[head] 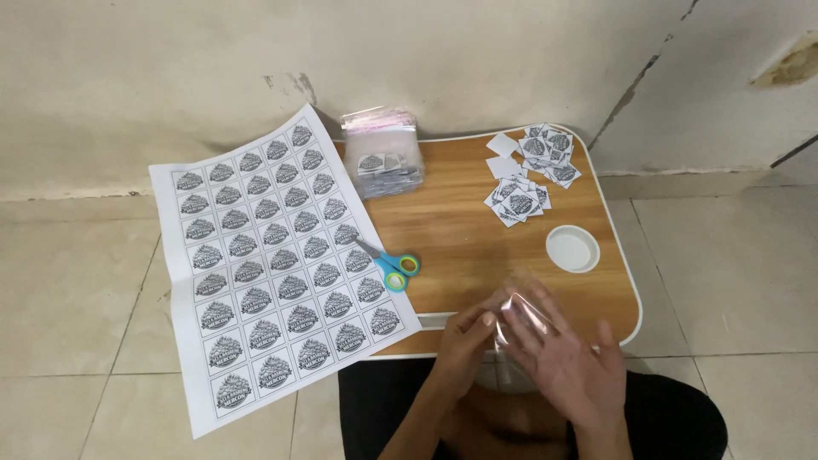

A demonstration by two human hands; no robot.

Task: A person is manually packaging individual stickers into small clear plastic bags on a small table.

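My left hand (464, 341) and my right hand (567, 358) meet at the near edge of a small wooden table (460, 230). Both pinch a small clear plastic bag (521, 315) between them; the right hand is blurred. A printed sheet of round black-and-white labels (273, 255) lies over the table's left side. Blue scissors with green-lined handles (390, 264) rest beside the sheet.
A stack of clear plastic bags (385, 153) sits at the table's far side. Cut square labels (532, 170) lie scattered at the far right. A round white lid (572, 249) is at the right. Tiled floor and a cracked wall surround the table.
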